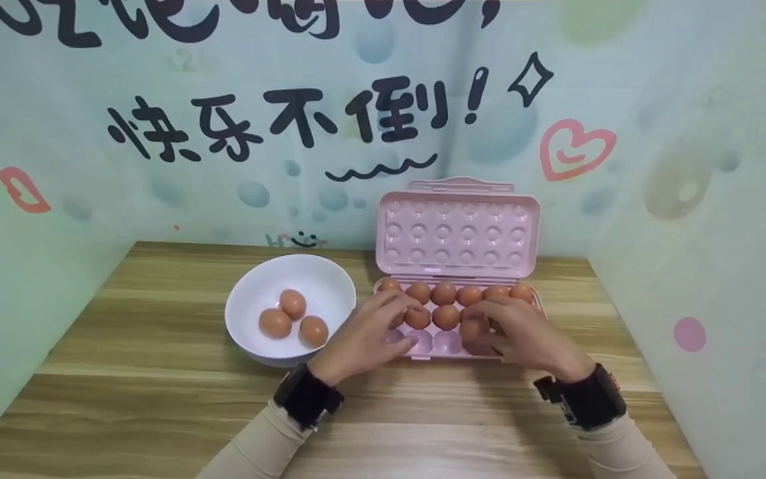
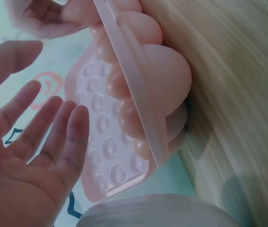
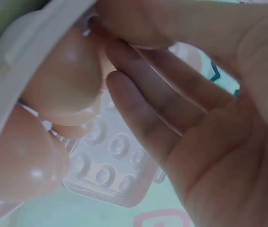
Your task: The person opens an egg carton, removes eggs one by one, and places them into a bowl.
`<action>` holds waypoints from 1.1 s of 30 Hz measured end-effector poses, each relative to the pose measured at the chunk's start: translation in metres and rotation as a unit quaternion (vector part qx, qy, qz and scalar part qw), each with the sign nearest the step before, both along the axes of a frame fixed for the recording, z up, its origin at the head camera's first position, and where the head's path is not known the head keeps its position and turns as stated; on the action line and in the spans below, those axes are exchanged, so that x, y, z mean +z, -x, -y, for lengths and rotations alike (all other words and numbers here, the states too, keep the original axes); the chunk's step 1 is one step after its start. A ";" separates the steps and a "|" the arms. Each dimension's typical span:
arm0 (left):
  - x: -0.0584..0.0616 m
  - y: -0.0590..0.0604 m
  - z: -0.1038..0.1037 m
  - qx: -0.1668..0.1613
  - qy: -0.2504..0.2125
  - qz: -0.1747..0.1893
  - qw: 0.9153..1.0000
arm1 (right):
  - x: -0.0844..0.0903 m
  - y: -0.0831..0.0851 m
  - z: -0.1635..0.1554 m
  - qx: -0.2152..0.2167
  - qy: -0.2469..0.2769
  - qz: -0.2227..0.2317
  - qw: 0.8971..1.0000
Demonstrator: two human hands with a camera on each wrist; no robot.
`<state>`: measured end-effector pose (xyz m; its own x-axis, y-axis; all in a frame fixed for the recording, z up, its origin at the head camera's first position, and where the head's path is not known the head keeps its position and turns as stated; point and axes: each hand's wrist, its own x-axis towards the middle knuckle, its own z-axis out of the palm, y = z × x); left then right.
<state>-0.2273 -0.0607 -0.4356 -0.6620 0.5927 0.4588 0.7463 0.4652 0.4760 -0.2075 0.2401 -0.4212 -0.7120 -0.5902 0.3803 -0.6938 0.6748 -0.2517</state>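
Observation:
A pink egg box (image 1: 421,343) stands with its lid (image 1: 457,233) raised, and brown eggs (image 1: 443,293) fill its back row. Several eggs occupy the middle row, while hollows show at the front left. Over the box's left part is my left hand (image 1: 371,332), near an egg (image 1: 417,317); in the left wrist view its fingers (image 2: 46,127) are spread and grip nothing. At the right front, my right hand (image 1: 522,332) pinches a brown egg (image 1: 473,330) between thumb and fingers, low over the front row. Its fingers partly hide the eggs behind.
A white bowl (image 1: 240,299) with three brown eggs (image 1: 275,323) stands left of the box, close beside my left forearm. The wooden table (image 1: 124,372) meets printed walls (image 1: 223,199) at the back and sides.

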 end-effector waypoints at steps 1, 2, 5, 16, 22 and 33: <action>0.000 0.000 -0.001 0.000 -0.007 -0.007 1.000 | 0.002 0.000 0.000 -0.005 0.018 -0.004 1.000; 0.000 0.000 -0.002 0.000 -0.015 -0.013 1.000 | 0.003 0.000 0.000 -0.010 0.039 0.000 0.999; 0.001 0.001 -0.003 -0.003 -0.037 -0.028 0.999 | 0.009 0.000 0.003 -0.027 0.111 0.037 0.993; 0.004 0.002 -0.010 -0.003 -0.071 -0.031 0.997 | 0.014 -0.007 0.017 -0.052 0.282 0.176 0.942; 0.006 -0.002 -0.021 0.016 -0.048 -0.061 0.997 | 0.012 -0.009 0.019 -0.035 0.308 0.189 0.932; 0.007 -0.007 -0.039 -0.022 -0.099 -0.027 0.994 | 0.011 -0.014 0.026 -0.031 0.280 0.217 0.935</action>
<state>-0.2199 -0.0219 -0.4286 -0.6082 0.5151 0.6039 0.7912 0.3328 0.5130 -0.1932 0.2140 -0.4098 -0.8973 -0.3368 0.2854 -0.4086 0.3887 -0.8258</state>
